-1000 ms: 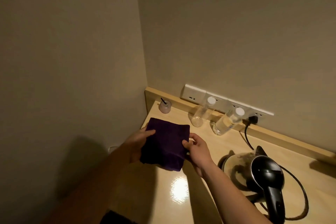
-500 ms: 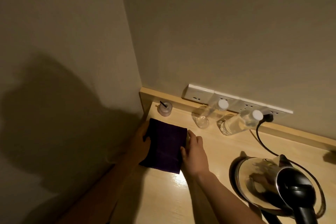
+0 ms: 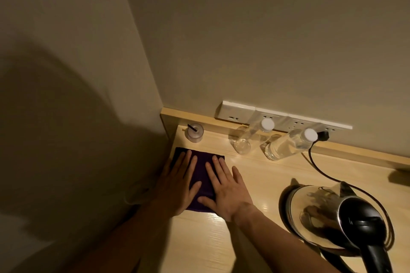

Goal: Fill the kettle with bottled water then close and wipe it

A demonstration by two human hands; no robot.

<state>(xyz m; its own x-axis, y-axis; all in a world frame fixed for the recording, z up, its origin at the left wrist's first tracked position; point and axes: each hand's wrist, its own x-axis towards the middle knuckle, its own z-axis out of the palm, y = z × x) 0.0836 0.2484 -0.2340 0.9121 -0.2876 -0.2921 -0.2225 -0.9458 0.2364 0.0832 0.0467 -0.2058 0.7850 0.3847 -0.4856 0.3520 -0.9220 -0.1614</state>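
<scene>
A folded dark purple cloth [image 3: 203, 173] lies flat on the light wooden counter [image 3: 261, 175] near the left wall. My left hand [image 3: 177, 186] and my right hand [image 3: 226, 190] both rest palm down on it, fingers spread. The steel kettle [image 3: 319, 213] with its black lid and handle [image 3: 368, 226] stands at the lower right, lid down. Two clear plastic bottles with white caps stand by the back ledge: one [image 3: 250, 137] looks empty, the other [image 3: 288, 144] holds water.
A small clear cup with a black stick [image 3: 194, 132] sits in the back left corner. White wall sockets [image 3: 284, 117] run along the back; the kettle's black cord [image 3: 315, 162] is plugged in there. Walls close the left and back sides.
The cloth went from being held up between both hands to lying on the counter. Both hands have opened and now press flat on top of it.
</scene>
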